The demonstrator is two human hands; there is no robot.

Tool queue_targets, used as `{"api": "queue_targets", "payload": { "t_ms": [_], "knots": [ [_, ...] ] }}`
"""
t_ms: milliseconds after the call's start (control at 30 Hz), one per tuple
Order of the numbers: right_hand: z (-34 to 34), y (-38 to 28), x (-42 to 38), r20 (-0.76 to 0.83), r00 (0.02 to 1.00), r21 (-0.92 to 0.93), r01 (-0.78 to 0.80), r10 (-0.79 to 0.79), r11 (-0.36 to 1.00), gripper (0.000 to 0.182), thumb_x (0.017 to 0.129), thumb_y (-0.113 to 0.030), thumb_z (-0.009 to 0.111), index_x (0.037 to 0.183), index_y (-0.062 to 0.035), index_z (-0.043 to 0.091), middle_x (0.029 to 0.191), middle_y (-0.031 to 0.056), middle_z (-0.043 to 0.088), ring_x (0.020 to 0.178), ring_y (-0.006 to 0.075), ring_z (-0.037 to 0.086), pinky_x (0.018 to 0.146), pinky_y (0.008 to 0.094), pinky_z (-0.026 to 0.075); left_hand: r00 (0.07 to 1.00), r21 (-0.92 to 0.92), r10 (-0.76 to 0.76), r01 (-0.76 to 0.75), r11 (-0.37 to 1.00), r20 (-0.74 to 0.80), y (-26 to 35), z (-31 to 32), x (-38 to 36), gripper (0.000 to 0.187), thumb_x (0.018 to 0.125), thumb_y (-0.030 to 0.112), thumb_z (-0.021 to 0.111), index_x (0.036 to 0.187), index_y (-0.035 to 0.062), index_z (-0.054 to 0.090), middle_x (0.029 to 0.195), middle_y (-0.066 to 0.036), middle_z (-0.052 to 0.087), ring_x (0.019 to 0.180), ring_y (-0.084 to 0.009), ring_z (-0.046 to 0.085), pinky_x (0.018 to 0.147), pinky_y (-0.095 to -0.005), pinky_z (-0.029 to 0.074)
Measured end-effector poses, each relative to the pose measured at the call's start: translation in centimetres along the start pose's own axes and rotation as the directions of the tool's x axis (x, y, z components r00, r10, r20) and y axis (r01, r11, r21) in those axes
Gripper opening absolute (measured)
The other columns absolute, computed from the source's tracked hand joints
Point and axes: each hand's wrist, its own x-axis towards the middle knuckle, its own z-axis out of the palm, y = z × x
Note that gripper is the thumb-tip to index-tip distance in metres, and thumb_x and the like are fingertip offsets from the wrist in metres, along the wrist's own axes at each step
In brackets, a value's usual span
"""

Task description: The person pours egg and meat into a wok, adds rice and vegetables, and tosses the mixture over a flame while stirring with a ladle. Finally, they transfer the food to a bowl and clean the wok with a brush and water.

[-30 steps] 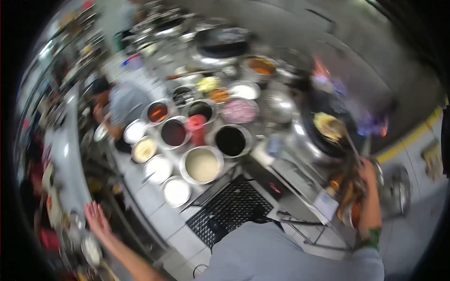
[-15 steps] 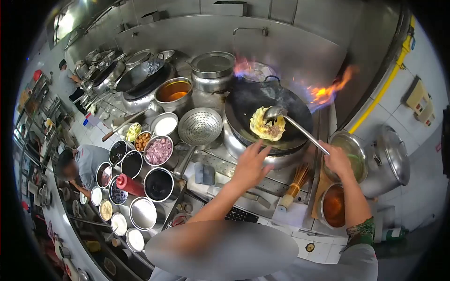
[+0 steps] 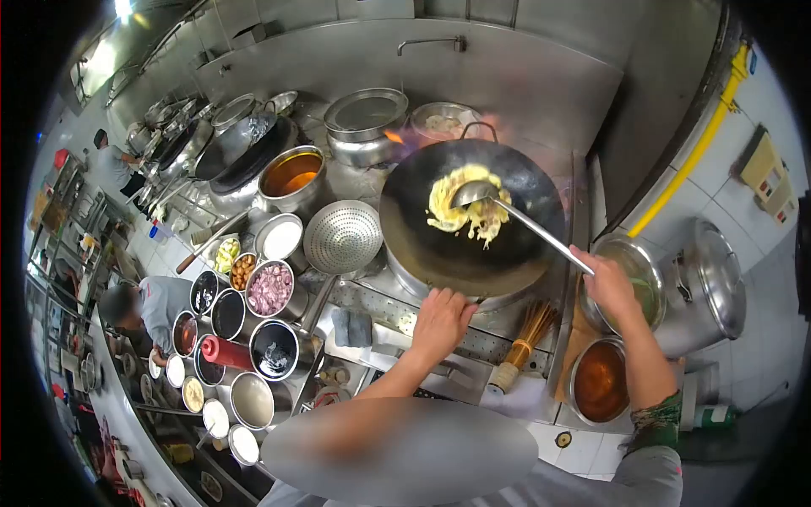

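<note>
A dark wok (image 3: 414,245) sits over the burner, tilted compared with a level rim. Cooked yellow egg (image 3: 452,221) with bits of meat mixed in lies inside it. My right hand (image 3: 610,287) is closed round the long handle of a ladle (image 3: 545,230), whose bowl rests on the egg. At the wok's near edge, my left hand (image 3: 443,321) has its fingers curled over the rim. The near loop handle is mostly covered by that hand.
A bamboo brush (image 3: 528,338) lies in front of the wok. To the left stand a perforated strainer (image 3: 342,237), a pot of orange oil (image 3: 291,176) and several ingredient containers, one with chopped pink onion (image 3: 270,287). At right are a bowl of reddish sauce (image 3: 601,380) and a lidded pot (image 3: 714,279).
My left hand has come down from an open reach and taken hold of the wok's near edge. The wok has tilted, the egg has spread out, and the flames at right have shrunk.
</note>
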Motion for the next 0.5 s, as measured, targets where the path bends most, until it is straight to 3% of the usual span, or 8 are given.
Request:
{"api": "queue_targets", "payload": {
  "t_ms": [67, 167, 200, 233, 267, 367, 400, 500],
  "knots": [
    [-1.1, -1.6, -1.7, -0.076, 0.995, -0.119, -0.079, 0.071, 0.990, 0.062, 0.080, 0.001, 0.060, 0.135, -0.0264, 0.058, 0.086, 0.0156, 0.059, 0.085, 0.0334, 0.064, 0.077, 0.0424, 0.051, 1.000, -0.035, 0.011, -0.011, 0.999, 0.005, -0.1, -0.7, -3.2, 0.014, 0.083, 0.016, 0.071, 0.085, 0.0048, 0.063, 0.080, -0.013, 0.056, 0.079, -0.0338, 0.053, 0.070, -0.0447, 0.041],
    [-3.5, 0.4, -3.0, 0.058, 0.996, 0.040, -0.074, 0.071, 0.996, 0.064, 0.079, 0.002, 0.061, 0.136, -0.0284, 0.058, 0.089, 0.0154, 0.062, 0.076, 0.0327, 0.063, 0.074, 0.0415, 0.051, 0.999, -0.110, 0.036, -0.037, 0.993, -0.010, 2.5, -3.5, -4.0, 0.013, 0.080, 0.013, 0.073, 0.085, 0.0048, 0.063, 0.079, -0.014, 0.056, 0.079, -0.0341, 0.053, 0.071, -0.0453, 0.042],
    [-4.1, 0.9, -3.1, 0.139, 0.985, 0.138, -0.117, 0.098, 0.983, 0.065, 0.079, 0.003, 0.063, 0.135, -0.0284, 0.058, 0.095, 0.0152, 0.065, 0.076, 0.0312, 0.063, 0.074, 0.0402, 0.051, 1.000, -0.032, -0.006, 0.007, 0.999, 0.026, 3.4, -4.9, -2.2, 0.014, 0.080, 0.012, 0.074, 0.086, 0.0049, 0.064, 0.079, -0.013, 0.055, 0.079, -0.0339, 0.053, 0.071, -0.0447, 0.042],
    [-4.6, 1.4, -3.0, 0.213, 0.970, 0.229, -0.169, 0.120, 0.959, 0.065, 0.078, 0.003, 0.064, 0.135, -0.0284, 0.058, 0.100, 0.0150, 0.067, 0.076, 0.0298, 0.064, 0.074, 0.0389, 0.051, 0.997, -0.085, -0.001, -0.005, 0.996, -0.072, 3.7, -5.9, 0.3, 0.014, 0.080, 0.013, 0.074, 0.085, 0.0049, 0.064, 0.079, -0.013, 0.055, 0.078, -0.0330, 0.053, 0.070, -0.0434, 0.042],
    [-4.9, 1.8, -2.8, 0.182, 0.983, 0.317, -0.049, -0.010, 0.947, 0.064, 0.076, 0.001, 0.068, 0.134, -0.0261, 0.060, 0.113, 0.0149, 0.068, 0.086, 0.0269, 0.067, 0.079, 0.0377, 0.052, 0.998, -0.085, -0.001, -0.005, 0.996, -0.066, 3.3, -5.9, 1.7, 0.014, 0.081, 0.014, 0.074, 0.085, 0.0049, 0.064, 0.079, -0.012, 0.055, 0.078, -0.0327, 0.053, 0.070, -0.0431, 0.043],
    [-6.0, 0.8, -1.7, 0.292, 0.956, 0.157, -0.034, -0.014, 0.987, 0.065, 0.076, 0.002, 0.068, 0.134, -0.0255, 0.059, 0.118, 0.0142, 0.067, 0.094, 0.0281, 0.068, 0.084, 0.0376, 0.052, 0.999, -0.082, 0.002, -0.006, 0.997, -0.048, 1.2, -3.5, 3.2, 0.014, 0.083, 0.017, 0.072, 0.085, 0.0049, 0.064, 0.080, -0.011, 0.056, 0.079, -0.0321, 0.054, 0.070, -0.0426, 0.043],
    [-5.0, 0.9, -1.4, 0.252, 0.968, 0.221, -0.049, -0.008, 0.974, 0.063, 0.077, 0.002, 0.065, 0.133, -0.0267, 0.060, 0.120, 0.0146, 0.066, 0.098, 0.0335, 0.066, 0.087, 0.0393, 0.052, 1.000, -0.082, 0.000, -0.002, 0.997, -0.027, 0.2, -2.4, 2.8, 0.014, 0.083, 0.017, 0.072, 0.085, 0.0050, 0.064, 0.081, -0.011, 0.056, 0.079, -0.0320, 0.054, 0.070, -0.0425, 0.043],
    [-3.2, -2.9, -0.8, 0.131, 0.980, 0.076, -0.159, 0.148, 0.984, 0.061, 0.079, 0.002, 0.061, 0.132, -0.0271, 0.061, 0.119, 0.0166, 0.065, 0.096, 0.0368, 0.064, 0.086, 0.0405, 0.052, 1.000, 0.009, -0.020, 0.020, 1.000, 0.023, -1.4, -0.4, 0.9, 0.014, 0.084, 0.017, 0.071, 0.085, 0.0047, 0.066, 0.082, -0.013, 0.058, 0.081, -0.0335, 0.055, 0.071, -0.0437, 0.044]
  ]
}}
